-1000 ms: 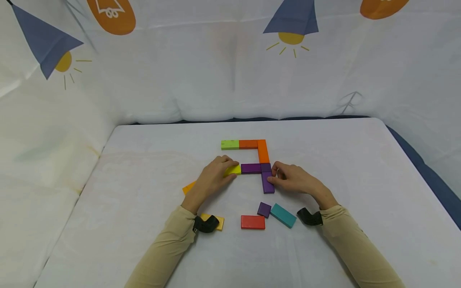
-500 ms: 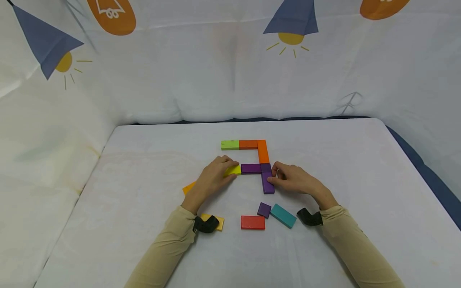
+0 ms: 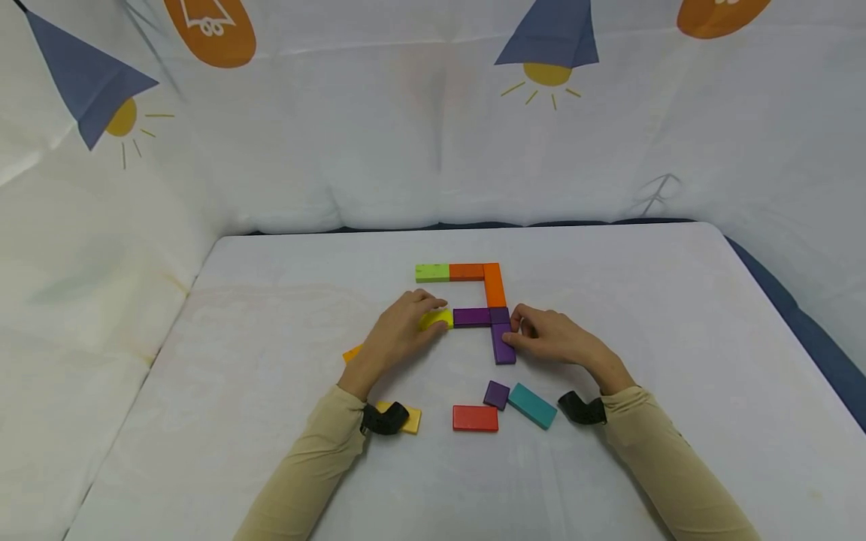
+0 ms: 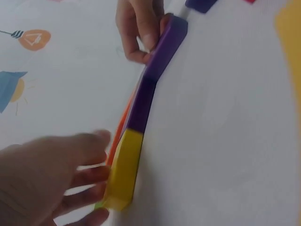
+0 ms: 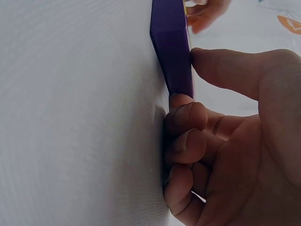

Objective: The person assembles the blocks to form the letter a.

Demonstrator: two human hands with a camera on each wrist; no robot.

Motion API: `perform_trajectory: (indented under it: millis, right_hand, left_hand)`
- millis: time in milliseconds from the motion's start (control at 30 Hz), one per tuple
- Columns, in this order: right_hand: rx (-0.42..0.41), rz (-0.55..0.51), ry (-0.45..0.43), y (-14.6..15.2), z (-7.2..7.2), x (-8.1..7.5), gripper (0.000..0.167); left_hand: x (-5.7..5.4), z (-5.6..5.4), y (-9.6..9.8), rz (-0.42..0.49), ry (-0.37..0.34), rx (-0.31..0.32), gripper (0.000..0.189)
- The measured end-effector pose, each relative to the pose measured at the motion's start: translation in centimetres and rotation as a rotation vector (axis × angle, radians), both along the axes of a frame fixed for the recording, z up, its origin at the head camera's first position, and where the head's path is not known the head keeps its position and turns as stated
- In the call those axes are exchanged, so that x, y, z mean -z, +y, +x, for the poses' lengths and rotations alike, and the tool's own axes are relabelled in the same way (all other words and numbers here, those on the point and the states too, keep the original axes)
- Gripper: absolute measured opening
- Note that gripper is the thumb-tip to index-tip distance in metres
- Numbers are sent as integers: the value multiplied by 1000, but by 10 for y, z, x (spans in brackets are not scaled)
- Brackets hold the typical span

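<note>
Flat coloured blocks lie joined in a bent line on the white table. My left hand (image 3: 399,330) is around the yellow block (image 3: 436,318), its fingers loose and parted; in the left wrist view the thumb stands off the yellow block (image 4: 126,172). A purple block (image 3: 471,318) meets that yellow one end to end, then a purple square (image 3: 499,315). Below the square is a longer purple block (image 3: 504,352). My right hand (image 3: 558,336) pinches at this one, thumb on its top; in the right wrist view the curled fingers (image 5: 186,146) are against its end.
Two orange blocks (image 3: 495,284) and a lime block (image 3: 432,273) form the far part. Nearer lie a red block (image 3: 475,418), a loose purple square (image 3: 497,394), a teal block (image 3: 532,406) and a yellow-orange block (image 3: 411,422). An orange block (image 3: 350,354) shows behind the left wrist.
My left hand has shifted slightly up and left, its fingers spreading off the yellow block. The right hand and the blocks have stayed in place.
</note>
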State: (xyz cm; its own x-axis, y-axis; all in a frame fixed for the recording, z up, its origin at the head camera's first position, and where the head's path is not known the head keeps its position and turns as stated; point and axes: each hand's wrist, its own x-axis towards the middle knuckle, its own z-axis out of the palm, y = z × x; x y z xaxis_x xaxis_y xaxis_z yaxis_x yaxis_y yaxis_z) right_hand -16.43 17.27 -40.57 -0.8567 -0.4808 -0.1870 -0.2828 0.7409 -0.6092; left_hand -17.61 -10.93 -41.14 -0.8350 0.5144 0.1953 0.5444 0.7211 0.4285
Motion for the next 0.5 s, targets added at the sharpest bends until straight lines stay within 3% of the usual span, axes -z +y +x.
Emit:
perform_trajectory:
  millis: [200, 500]
  right_hand:
    - [-12, -6, -3, 1, -2, 0, 25]
    - [-10, -4, -2, 2, -3, 0, 25]
  left_hand:
    - [-12, -10, -11, 64, -57, -61, 33]
    - [-23, -41, -15, 25, -12, -57, 35]
